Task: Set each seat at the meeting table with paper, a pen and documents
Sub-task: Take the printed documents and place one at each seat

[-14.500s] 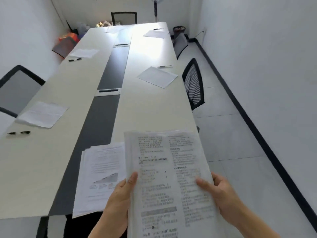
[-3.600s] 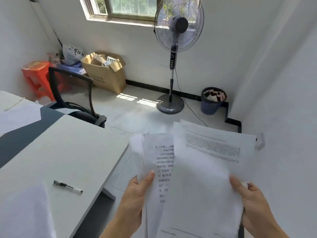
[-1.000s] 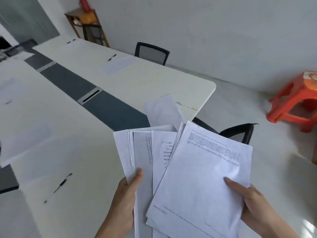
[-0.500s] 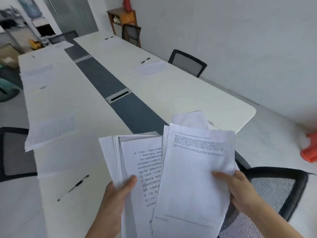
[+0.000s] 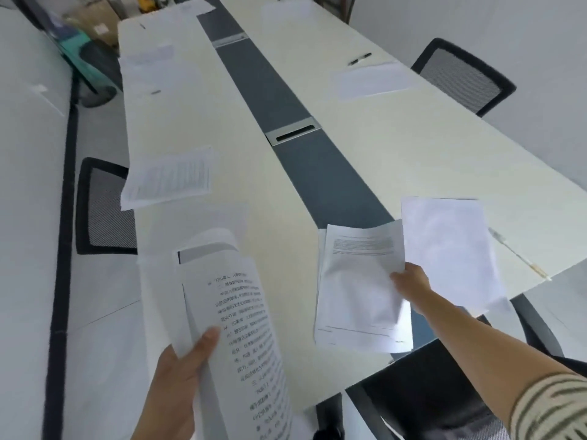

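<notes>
My left hand [image 5: 178, 382] grips a stack of printed documents [image 5: 241, 338], held upright near the table's near left edge. My right hand [image 5: 409, 281] is stretched out over the table end and holds a separate printed document [image 5: 355, 281] low over the tabletop. A blank white sheet [image 5: 448, 246] lies just right of that hand. On the left side of the long white table [image 5: 413, 154] lies a printed document [image 5: 168, 177]. Farther along sit another document [image 5: 146, 63] and a sheet [image 5: 371, 81] with a black pen [image 5: 359, 59].
A dark strip with a cable slot [image 5: 293, 133] runs down the table's middle. Black mesh chairs stand at the left [image 5: 101, 208], far right [image 5: 460, 77] and right below my right arm [image 5: 428, 395]. Boxes and clutter [image 5: 92, 23] fill the far left corner.
My hands have split apart: the right has carried one document away from the stack and down toward the table end, while the left keeps the rest. My view has tilted downward.
</notes>
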Tool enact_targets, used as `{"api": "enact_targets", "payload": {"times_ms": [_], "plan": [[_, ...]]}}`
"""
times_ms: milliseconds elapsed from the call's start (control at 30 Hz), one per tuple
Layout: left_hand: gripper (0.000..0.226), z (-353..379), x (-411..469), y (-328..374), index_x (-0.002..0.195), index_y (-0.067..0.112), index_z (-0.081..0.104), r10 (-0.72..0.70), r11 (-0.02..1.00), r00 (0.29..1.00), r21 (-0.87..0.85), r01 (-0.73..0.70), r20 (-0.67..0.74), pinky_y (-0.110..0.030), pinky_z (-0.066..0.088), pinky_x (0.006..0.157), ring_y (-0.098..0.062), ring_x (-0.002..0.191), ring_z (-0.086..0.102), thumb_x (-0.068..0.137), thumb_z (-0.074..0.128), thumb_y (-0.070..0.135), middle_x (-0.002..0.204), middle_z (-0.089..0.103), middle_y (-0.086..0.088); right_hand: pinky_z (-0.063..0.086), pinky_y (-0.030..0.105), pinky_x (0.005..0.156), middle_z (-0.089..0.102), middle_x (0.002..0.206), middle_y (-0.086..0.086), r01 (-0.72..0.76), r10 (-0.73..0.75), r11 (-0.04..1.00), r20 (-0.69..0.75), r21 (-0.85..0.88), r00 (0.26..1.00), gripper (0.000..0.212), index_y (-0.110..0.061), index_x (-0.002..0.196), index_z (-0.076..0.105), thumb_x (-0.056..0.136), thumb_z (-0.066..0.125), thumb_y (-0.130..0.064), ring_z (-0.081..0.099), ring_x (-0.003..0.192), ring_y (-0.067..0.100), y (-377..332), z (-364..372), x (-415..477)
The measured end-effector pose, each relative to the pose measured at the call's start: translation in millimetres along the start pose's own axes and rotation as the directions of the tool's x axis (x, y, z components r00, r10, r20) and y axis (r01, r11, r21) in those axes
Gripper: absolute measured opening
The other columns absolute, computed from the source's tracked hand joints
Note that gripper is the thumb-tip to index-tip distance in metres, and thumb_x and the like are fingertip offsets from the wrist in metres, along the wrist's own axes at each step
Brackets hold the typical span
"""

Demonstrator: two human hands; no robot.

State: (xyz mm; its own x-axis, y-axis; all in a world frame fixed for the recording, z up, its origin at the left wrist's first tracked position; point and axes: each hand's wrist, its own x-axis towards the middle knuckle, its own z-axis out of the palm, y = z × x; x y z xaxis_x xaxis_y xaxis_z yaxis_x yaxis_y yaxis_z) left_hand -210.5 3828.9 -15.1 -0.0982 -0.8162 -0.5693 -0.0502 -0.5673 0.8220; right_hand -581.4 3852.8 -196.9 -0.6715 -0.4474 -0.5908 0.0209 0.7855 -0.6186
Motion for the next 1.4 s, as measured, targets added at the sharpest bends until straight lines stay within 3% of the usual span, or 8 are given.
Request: {"api": "enact_targets", "payload": {"times_ms": [167,367,467,567,667,833,1100,1400], "plan": [[0.02,-3,11,-3,0.104,0.01,0.069,-0.031,1.0,1.0,-0.004,0.031,0.006,-0.028,0.059,0.053,-0.025,0.078,0.075,0.088,0.059,0.016,0.091,0.077,-0.01,0.043,0.028,0.057,0.064,0.091,0.011,0.06,-0.065,0.981,-0.02,-0.182,0.998,0.031,-0.011,0.108,0.062,0.08,0.05,-0.004,0.058,0.08,0.033,-2,16,6],[0.029,14,20,0,0.111,0.011,0.067,-0.034,0.999,0.994,-0.01,0.035,0.106,-0.037,0.062,0.067,-0.03,0.088,0.073,0.083,0.061,0.018,0.1,0.076,-0.013,0.054,0.038,0.078,0.066,0.11,0.01,0.088,-0.103,0.958,-0.04,-0.274,0.994,0.041,-0.012,0.123,0.052,0.083,0.059,-0.013,0.061,0.097,0.033,1,2,-11],[0.023,32,21,2,0.107,0.012,0.067,-0.02,1.0,0.985,0.005,0.019,0.169,-0.034,0.062,0.064,-0.026,0.084,0.074,0.084,0.061,0.014,0.096,0.077,-0.011,0.052,0.032,0.073,0.067,0.117,0.008,0.098,-0.112,0.974,-0.056,-0.206,0.992,0.047,-0.016,0.133,0.049,0.088,0.061,-0.018,0.061,0.101,0.027,7,-19,-35],[0.022,58,20,2,0.106,0.012,0.068,-0.024,0.999,0.958,0.046,0.011,0.284,-0.031,0.061,0.063,-0.023,0.085,0.074,0.086,0.06,0.013,0.096,0.077,-0.009,0.047,0.022,0.06,0.068,0.111,0.003,0.104,-0.106,0.992,-0.029,-0.069,0.994,0.039,-0.018,0.128,0.055,0.09,0.062,-0.021,0.061,0.086,0.018,20,-47,-70],[0.032,91,15,1,0.112,0.011,0.067,-0.055,0.994,0.905,0.109,0.01,0.421,-0.039,0.054,0.081,-0.023,0.092,0.073,0.083,0.062,0.02,0.102,0.076,-0.008,0.053,0.029,0.076,0.068,0.097,-0.001,0.116,-0.115,0.991,-0.022,0.06,0.993,0.031,-0.012,0.12,0.063,0.089,0.061,-0.016,0.062,0.079,0.017,43,-78,-115],[0.044,154,-12,-8,0.114,0.011,0.068,-0.095,0.976,0.779,0.212,-0.05,0.62,-0.051,0.046,0.099,-0.029,0.102,0.07,0.073,0.071,0.027,0.109,0.074,-0.01,0.057,0.03,0.068,0.074,0.083,0.001,0.095,-0.065,0.97,-0.135,0.224,0.989,0.015,-0.022,0.103,0.067,0.089,0.064,-0.019,0.071,0.081,0.019,107,-124,-196],[0.044,241,-113,-50,0.118,0.011,0.067,-0.222,0.936,0.513,0.329,-0.126,0.829,-0.051,0.043,0.102,-0.029,0.108,0.067,0.076,0.068,0.025,0.115,0.072,-0.011,0.053,0.035,0.064,0.074,0.079,0.009,0.099,0.122,0.846,-0.372,0.524,0.92,0.011,-0.017,0.094,0.071,0.088,0.066,-0.009,0.07,0.073,0.02,231,-184,-305],[0.027,326,-281,-152,0.107,0.021,0.073,-0.291,0.907,0.351,0.374,-0.196,0.89,-0.048,0.045,0.095,-0.024,0.105,0.069,0.081,0.068,0.017,0.113,0.073,-0.007,0.05,0.029,0.062,0.075,0.082,0.009,0.063,0.353,0.7,-0.421,0.712,0.835,0.01,-0.014,0.093,0.07,0.086,0.067,-0.007,0.071,0.07,0.016,390,-255,-399]]}}
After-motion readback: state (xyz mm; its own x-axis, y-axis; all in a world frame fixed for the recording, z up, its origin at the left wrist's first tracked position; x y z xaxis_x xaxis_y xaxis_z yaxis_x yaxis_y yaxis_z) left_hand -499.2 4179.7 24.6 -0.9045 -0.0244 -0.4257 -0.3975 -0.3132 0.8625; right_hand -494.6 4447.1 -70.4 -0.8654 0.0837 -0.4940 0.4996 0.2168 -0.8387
